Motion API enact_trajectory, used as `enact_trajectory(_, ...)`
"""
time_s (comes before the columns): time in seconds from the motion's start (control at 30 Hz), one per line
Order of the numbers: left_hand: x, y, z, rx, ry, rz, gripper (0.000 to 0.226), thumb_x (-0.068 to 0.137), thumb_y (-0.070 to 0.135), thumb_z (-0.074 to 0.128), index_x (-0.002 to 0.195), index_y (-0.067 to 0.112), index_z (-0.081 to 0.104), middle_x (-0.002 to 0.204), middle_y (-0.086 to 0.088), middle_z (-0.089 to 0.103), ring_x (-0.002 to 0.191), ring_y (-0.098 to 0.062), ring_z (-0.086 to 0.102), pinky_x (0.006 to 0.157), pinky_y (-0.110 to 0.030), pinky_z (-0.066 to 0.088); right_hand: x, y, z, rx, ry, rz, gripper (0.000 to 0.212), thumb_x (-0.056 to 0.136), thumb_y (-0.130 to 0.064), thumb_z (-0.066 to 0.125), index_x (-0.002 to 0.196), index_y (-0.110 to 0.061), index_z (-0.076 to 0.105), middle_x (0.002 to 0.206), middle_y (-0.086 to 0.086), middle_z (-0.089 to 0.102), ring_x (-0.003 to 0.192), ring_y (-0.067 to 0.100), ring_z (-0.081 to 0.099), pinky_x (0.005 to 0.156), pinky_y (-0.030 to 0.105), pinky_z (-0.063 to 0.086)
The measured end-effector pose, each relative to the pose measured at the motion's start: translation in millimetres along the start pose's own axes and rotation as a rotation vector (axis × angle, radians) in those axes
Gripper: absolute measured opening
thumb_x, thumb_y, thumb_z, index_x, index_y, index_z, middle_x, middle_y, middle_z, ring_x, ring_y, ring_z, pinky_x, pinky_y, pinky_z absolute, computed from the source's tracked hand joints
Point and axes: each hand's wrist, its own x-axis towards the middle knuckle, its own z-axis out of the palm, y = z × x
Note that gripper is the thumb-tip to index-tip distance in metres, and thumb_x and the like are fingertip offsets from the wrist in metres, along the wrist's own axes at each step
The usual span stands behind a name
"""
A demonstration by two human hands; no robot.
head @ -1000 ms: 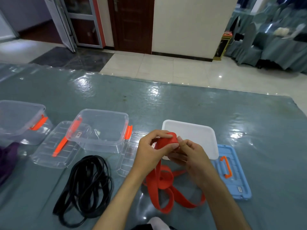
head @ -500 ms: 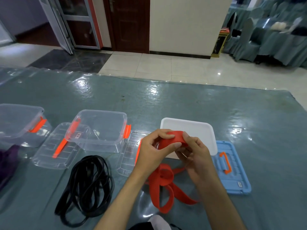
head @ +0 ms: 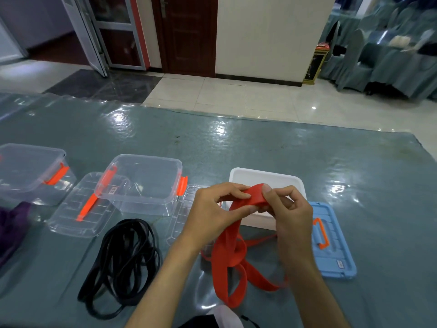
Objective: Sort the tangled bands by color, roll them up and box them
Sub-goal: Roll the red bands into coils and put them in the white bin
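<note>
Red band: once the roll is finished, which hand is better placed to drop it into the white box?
Probably the right hand. It pinches the red band directly over the white box, while the left hand grips it from the side nearer the clear box.

Even, fairly bright light is cast from above. White glare patches are scattered on the glossy grey-green plastic-covered surface [head: 272,150] toward 12 o'clock. Edges are bowed by wide-angle distortion; slight softness is seen throughout.
</note>
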Motion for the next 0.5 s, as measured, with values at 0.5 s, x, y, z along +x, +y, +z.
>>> enact_trajectory(0.5, 2.8, 7.0, 8.5, 0.013, 0.139, 0.085, 0.026, 0.075, 0.02, 0.093, 0.095, 0.015, 0.077, 0.111, 0.008, 0.077, 0.107, -0.016, 0.074, 0.096, -0.038, 0.06, 9.2, 8.3, 0.9, -0.108, -0.133, 0.197, 0.033, 0.1, -0.032, 0.064, 0.082, -0.008, 0.078, 0.077, 0.011, 0.077, 0.075, 0.018, 0.074, 0.074, 0.031, 0.059)
